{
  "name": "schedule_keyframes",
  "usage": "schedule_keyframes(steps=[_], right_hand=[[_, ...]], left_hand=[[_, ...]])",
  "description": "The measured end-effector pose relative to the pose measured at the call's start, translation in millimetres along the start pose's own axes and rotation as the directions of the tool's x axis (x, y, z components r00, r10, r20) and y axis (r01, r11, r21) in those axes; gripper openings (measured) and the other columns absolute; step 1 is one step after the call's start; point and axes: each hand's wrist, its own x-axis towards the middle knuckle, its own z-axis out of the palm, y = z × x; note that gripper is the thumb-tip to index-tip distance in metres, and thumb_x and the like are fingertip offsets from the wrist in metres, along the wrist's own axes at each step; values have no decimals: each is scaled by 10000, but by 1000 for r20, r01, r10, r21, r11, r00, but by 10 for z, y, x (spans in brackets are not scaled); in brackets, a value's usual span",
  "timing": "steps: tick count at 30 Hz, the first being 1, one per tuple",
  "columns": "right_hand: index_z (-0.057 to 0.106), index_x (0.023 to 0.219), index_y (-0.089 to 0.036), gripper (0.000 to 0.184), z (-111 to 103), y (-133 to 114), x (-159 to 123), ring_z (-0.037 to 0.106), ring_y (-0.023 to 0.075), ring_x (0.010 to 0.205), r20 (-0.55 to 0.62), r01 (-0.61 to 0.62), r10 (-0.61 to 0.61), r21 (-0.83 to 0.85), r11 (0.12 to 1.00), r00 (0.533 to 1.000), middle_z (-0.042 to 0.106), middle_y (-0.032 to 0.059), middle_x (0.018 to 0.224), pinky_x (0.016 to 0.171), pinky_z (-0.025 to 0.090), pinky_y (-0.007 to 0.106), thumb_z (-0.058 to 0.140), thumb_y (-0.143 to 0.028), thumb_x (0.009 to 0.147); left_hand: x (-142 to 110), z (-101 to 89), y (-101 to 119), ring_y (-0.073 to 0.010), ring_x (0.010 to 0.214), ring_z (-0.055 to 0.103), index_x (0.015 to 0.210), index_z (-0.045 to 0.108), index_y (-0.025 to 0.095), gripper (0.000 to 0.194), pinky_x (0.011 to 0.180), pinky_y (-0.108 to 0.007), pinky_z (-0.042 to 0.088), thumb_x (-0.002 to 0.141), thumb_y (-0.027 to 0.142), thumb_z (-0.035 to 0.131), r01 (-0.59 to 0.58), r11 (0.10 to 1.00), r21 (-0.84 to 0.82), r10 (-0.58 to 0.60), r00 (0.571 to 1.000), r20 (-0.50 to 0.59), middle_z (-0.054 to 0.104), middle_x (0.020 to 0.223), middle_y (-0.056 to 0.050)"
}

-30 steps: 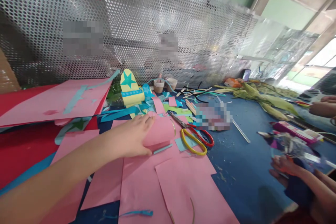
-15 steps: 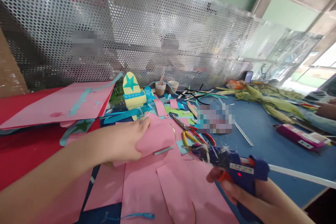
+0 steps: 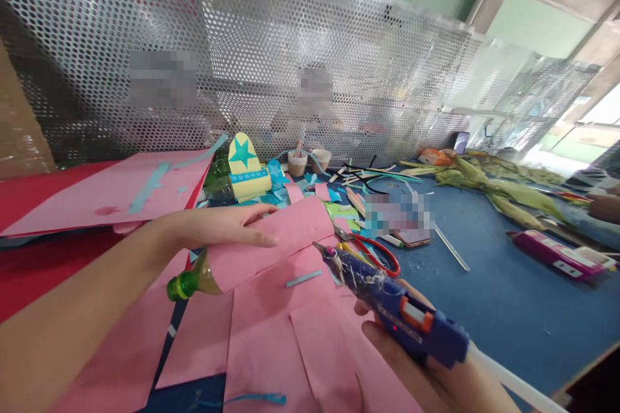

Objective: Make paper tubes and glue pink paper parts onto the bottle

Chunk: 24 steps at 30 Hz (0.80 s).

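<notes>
My left hand [image 3: 242, 229] is closed over a green plastic bottle [image 3: 206, 274] wrapped in pink paper [image 3: 290, 232]. The bottle lies tilted, its green cap pointing to the lower left. In my right hand [image 3: 387, 335] is a blue hot glue gun [image 3: 392, 303] with an orange part and a small red light. A white glue stick [image 3: 513, 381] sticks out of its back. The nozzle is close to the right end of the wrapped paper; whether it touches I cannot tell. Pink paper sheets [image 3: 271, 348] lie beneath, with a thin blue strip [image 3: 303, 279] on top.
Red-handled scissors [image 3: 382, 255] lie behind the glue gun. Farther back stand a bottle with a yellow star-marked wrap [image 3: 249, 171] and small cups [image 3: 297, 163]. Corn husks [image 3: 508, 193] and a purple box [image 3: 555, 255] are at right. A perforated metal screen [image 3: 290, 45] closes the back.
The wrapped bottle has turned and lifted, bringing its green neck and cap into view. My right hand has swung the glue gun leftward, with its nozzle now near the paper.
</notes>
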Motion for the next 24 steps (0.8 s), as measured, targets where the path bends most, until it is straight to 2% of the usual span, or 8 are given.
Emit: schedule_keyframes(steps=[3,8,12,18,21,24], right_hand=[[618,947,-261,240,74,91,-19,711,175,689,-18,44,-45,-22,999,999,727,18,860,620,576,221,488,-460,908],[585,1107,-242,458,229,309,-136,735,226,807,-64,94,-102,-111,989,993,745,66,1010,815,592,321,439,-623,898],[573,1132,-238,447,272,334,-168,735,241,815,-83,109,-120,-130,986,989,744,78,1010,874,578,366,449,-602,904],[577,1028,-268,341,244,200,-67,717,207,737,-95,194,-202,-88,977,975,733,38,927,870,574,353,404,-551,949],[587,946,-275,328,230,156,-21,691,175,656,-84,224,-230,-74,972,970,713,15,850,747,588,280,392,-538,960],[571,942,-264,324,235,143,-5,683,164,658,-112,232,-241,-84,969,964,699,16,853,632,563,233,374,-519,975]], left_hand=[[25,16,21,-326,1353,421,1477,319,229,943,997,-353,463,704,723,534,47,994,-99,-35,993,114,436,1504,-82],[14,-2,77,-348,1391,350,1473,332,216,925,1036,-383,429,725,727,517,62,987,-149,-44,991,123,393,1529,-93],[0,-11,80,-337,1384,368,1471,341,229,901,1041,-370,424,740,732,499,43,991,-125,-29,994,109,387,1534,-82],[0,-9,77,-312,1358,414,1476,335,217,865,1023,-343,431,776,704,474,14,996,-90,-5,995,97,386,1534,-86],[1,-12,79,-316,1340,435,1468,356,234,839,1011,-349,435,782,705,462,-8,998,-56,13,996,89,432,1506,-77],[2,-16,84,-321,1329,445,1466,362,243,830,1009,-359,431,784,707,460,-10,999,-45,14,996,87,455,1489,-79]])
